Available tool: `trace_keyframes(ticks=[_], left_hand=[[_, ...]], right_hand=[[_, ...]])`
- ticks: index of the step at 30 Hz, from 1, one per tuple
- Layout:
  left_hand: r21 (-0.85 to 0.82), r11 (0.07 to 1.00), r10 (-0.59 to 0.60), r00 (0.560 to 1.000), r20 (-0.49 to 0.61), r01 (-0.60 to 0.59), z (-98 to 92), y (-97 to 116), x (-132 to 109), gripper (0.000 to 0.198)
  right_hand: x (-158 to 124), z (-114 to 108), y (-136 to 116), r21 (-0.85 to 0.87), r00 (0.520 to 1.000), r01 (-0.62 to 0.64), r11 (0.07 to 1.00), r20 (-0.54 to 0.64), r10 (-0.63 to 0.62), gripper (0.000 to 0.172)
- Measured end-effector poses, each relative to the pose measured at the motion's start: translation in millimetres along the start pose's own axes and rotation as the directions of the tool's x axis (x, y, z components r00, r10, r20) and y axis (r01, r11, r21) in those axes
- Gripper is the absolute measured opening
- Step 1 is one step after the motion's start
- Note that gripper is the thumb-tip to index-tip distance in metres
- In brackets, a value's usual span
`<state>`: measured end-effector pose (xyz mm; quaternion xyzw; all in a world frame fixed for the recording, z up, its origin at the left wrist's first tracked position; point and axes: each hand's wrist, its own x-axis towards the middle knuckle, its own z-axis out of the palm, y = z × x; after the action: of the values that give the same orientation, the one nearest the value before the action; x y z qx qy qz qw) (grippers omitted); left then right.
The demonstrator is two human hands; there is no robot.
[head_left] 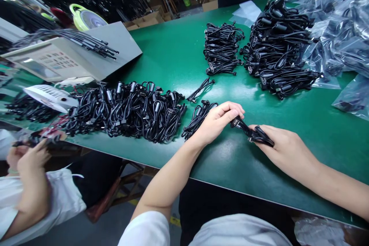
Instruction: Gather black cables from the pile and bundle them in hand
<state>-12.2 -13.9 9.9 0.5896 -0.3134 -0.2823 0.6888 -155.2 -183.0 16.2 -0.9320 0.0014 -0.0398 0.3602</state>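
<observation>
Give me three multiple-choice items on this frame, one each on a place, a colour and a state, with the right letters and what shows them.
1. Where does the small black cable bundle beside the person's left hand lie?
A. On the floor
B. On the work table
C. Inside a plastic bag

2. What colour is the top of the work table?
A. White
B. Brown
C. Green

3. What is the right hand doing?
A. Gripping a black cable, which the left hand also holds
B. Lying open on the bare tabletop
C. Resting on the person's lap

Answers:
1. B, the bundle rests on the tabletop by the left wrist.
2. C, the bare tabletop shows green around the cable piles.
3. A, the fingers of both hands close on the cable above the table.
</observation>
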Motion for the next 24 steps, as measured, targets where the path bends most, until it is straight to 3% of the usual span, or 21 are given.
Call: trace_keyframes(ticks=[2, 4, 6, 8, 12, 15, 19, 22, 24], left_hand=[[-0.003, 1.000, -0.008, 1.000, 0.010, 0.008, 0.1, 1.1, 0.0, 0.022], [0.010, 1.000, -0.026, 0.999, 0.044, 0.025, 2.0, 3.1, -0.6, 0.024], [0.036, 0.997, -0.070, 0.992, 0.101, 0.066, 5.9, 5.0, -1.8, 0.025], [0.042, 0.991, -0.129, 0.981, 0.144, 0.124, 10.8, 5.8, -3.1, 0.026], [-0.009, 0.986, -0.165, 0.977, 0.139, 0.168, 17.3, 3.6, -4.7, 0.028], [-0.008, 0.988, -0.150, 0.979, 0.136, 0.152, 17.8, 1.3, -5.0, 0.028], [0.004, 0.990, -0.141, 0.979, 0.146, 0.142, 17.9, -1.6, -4.9, 0.027], [0.017, 0.992, -0.128, 0.988, 0.090, 0.127, 19.6, -4.3, -5.1, 0.020], [0.042, 0.995, -0.085, 0.995, -0.046, 0.087, 21.6, -5.5, -6.2, 0.020]], right_hand=[[2.1, -1.3, -0.3, 0.096, 0.996, -0.069, 0.993, 0.055, 0.064, 0.022], [4.7, -3.2, -1.5, 0.295, 0.963, -0.202, 0.934, 0.234, 0.134, 0.020], [6.6, -4.9, -3.8, 0.495, 0.879, -0.383, 0.780, 0.455, 0.143, 0.024], [6.7, -5.8, -6.9, 0.599, 0.802, -0.528, 0.602, 0.585, 0.121, 0.028], [4.1, -4.9, -13.1, 0.650, 0.710, -0.685, 0.330, 0.696, 0.103, 0.027], [2.3, -3.3, -16.2, 0.641, 0.661, -0.747, 0.176, 0.745, 0.093, 0.024], [-0.8, 0.9, -17.8, 0.626, 0.628, -0.777, 0.065, 0.766, 0.138, 0.025], [-2.0, 5.6, -18.1, 0.664, 0.657, -0.747, 0.020, 0.734, 0.174, 0.024], [0.0, 6.3, -17.7, 0.726, 0.709, -0.687, -0.010, 0.673, 0.210, 0.022]])
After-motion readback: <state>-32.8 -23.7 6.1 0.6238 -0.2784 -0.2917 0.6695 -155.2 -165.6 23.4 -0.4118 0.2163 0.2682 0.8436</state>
